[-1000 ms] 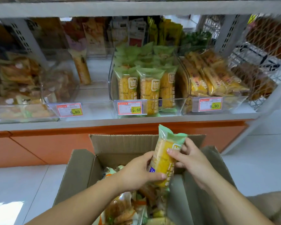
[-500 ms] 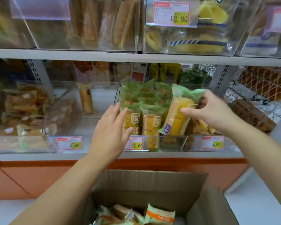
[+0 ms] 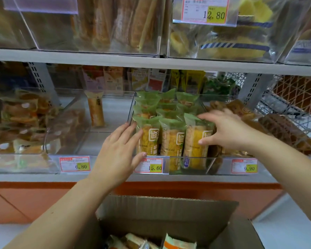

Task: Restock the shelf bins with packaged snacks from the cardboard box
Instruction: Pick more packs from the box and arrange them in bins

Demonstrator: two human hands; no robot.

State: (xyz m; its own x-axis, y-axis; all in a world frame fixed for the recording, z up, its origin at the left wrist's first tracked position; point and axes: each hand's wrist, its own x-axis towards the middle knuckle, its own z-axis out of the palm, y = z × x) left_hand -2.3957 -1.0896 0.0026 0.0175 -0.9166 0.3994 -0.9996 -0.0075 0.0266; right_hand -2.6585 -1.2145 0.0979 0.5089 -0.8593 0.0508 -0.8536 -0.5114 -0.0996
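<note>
A clear middle bin [image 3: 187, 159] on the lower shelf holds several green-topped yellow snack packs. My right hand [image 3: 226, 130] grips the rightmost front pack [image 3: 194, 146], thumb on its face and fingers over its top, standing it upright in the bin's front row. With straight fingers, my left hand [image 3: 118, 150] rests against the bin's left front corner and touches the leftmost pack [image 3: 148, 139]. The open cardboard box [image 3: 169, 216] sits below, with several wrapped snacks [image 3: 151, 242] in its bottom.
A nearly bare clear bin [image 3: 106, 144] to the left holds one upright pack [image 3: 95, 109]. Further left and right are bins of brownish snacks. Price tags line the shelf edge. An upper shelf [image 3: 151, 60] with full bins overhangs. White wire baskets stand at right.
My right hand lifted the pack out of the box and up to the shelf, then set it into the middle bin's front row. My left hand let go and moved to the bin's left corner.
</note>
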